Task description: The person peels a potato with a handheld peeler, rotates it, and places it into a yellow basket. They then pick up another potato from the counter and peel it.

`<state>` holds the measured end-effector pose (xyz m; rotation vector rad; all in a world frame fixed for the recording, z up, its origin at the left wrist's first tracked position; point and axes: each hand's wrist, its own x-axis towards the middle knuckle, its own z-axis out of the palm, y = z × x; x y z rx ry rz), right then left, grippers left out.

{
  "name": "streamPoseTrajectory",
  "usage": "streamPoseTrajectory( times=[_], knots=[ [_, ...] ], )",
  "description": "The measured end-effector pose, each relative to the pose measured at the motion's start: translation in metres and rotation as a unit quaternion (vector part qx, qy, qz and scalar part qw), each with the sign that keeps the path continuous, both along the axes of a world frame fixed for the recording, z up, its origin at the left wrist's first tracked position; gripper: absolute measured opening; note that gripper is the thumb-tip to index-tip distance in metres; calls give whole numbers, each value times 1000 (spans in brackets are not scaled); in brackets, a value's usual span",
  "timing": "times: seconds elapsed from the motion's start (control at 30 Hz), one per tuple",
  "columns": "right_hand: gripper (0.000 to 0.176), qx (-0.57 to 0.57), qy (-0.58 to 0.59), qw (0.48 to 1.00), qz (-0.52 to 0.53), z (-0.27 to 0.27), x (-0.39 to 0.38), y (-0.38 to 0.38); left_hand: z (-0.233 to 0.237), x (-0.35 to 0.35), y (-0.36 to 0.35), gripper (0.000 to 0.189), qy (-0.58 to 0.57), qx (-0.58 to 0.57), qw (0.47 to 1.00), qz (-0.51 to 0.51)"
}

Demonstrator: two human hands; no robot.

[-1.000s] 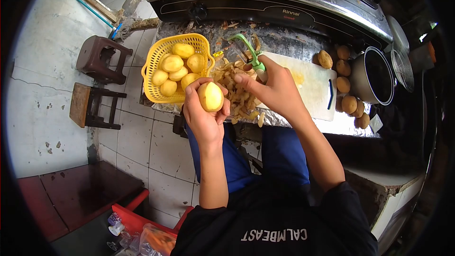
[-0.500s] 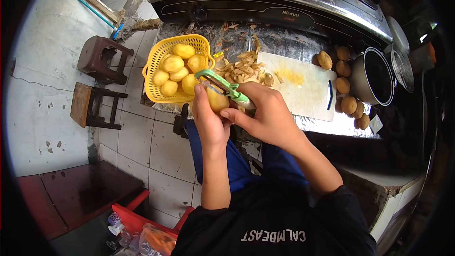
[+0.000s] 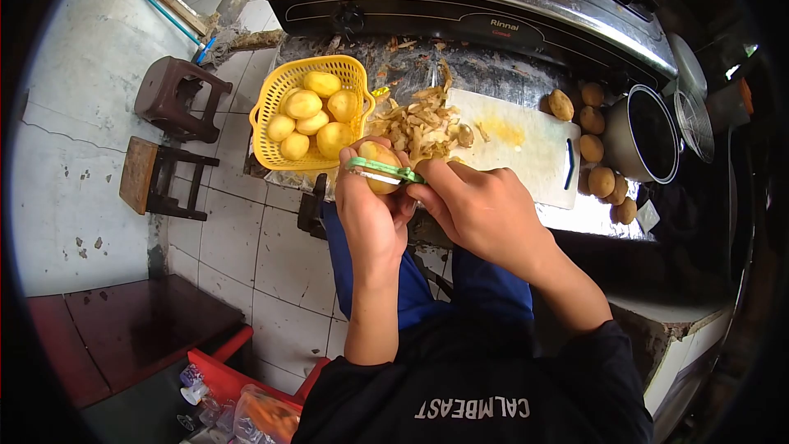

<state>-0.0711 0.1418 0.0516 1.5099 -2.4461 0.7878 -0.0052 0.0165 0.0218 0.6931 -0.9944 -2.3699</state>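
Observation:
My left hand (image 3: 370, 218) is wrapped round a pale yellow potato (image 3: 376, 153), holding it up in front of the counter edge. Across that potato lies the blade end of a green vegetable peeler (image 3: 386, 170), its handle gripped in my right hand (image 3: 485, 205). Just beyond my hands is a heap of potato peels (image 3: 423, 127). To its left a yellow plastic basket (image 3: 265, 144) contains several peeled potatoes (image 3: 311, 119). A white cutting board (image 3: 534, 160) with a yellow stain lies to the right of the peels.
Several unpeeled potatoes (image 3: 591, 148) sit right of the board, beside a metal pot (image 3: 637, 136) and a wire strainer (image 3: 694, 126). A black gas stove (image 3: 460, 12) stands along the back. Two small stools (image 3: 168, 99) are on the tiled floor at left.
The peeler has turned from a slant to nearly level across the potato. My right hand has shifted slightly right and down, while my left hand still holds the potato.

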Motion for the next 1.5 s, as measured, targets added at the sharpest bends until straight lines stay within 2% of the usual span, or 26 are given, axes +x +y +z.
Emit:
streamPoseTrajectory(
  times=[0.07,0.23,0.3,0.33,0.43,0.57,0.6,0.63,0.73,0.83,0.93,1.1,1.17,1.2,1.43,1.5],
  knots=[
    [25,-5,-16,1000,-4,0,-1,-1,4,0,8,32,-43,-39,998,32],
    [25,-25,-34,999,-7,4,5,-1,12,-2,7,30,-55,-75,992,90],
    [25,-44,-39,998,-3,2,4,0,11,1,1,31,10,-65,997,44],
    [25,-43,-41,998,-2,2,3,-1,13,-2,4,33,-28,-69,996,55],
    [25,-58,-61,996,-6,3,-1,-2,16,-1,10,33,-47,-65,995,63],
    [24,-52,-60,997,-1,3,-1,-2,9,3,-4,37,15,-76,997,12],
    [24,-64,-66,996,1,2,-3,-2,9,3,3,40,-7,-81,996,30],
    [24,-64,-69,996,0,2,-3,-3,11,5,6,40,-1,-117,993,-4],
    [23,-65,-80,995,6,4,-5,-3,10,4,5,43,3,-116,993,24],
    [22,-60,-83,995,2,1,-7,-1,6,3,2,51,2,-141,990,3],
    [22,-60,-97,993,5,3,-8,-2,3,5,-1,57,53,-185,979,-69],
    [22,-32,-107,994,12,0,-9,4,1,7,-9,59,77,-164,979,-98],
    [22,-38,-106,994,10,1,-13,4,1,2,-4,64,52,-214,971,-89],
    [22,-42,-109,993,10,0,-13,5,-2,3,-4,66,53,-233,964,-118],
    [22,-58,-147,987,9,-19,-22,-3,-6,-7,-11,59,97,-164,970,-151],
    [20,-100,-215,971,-26,-25,-33,-11,-14,-14,-15,57,128,-142,970,-151]
  ],
)
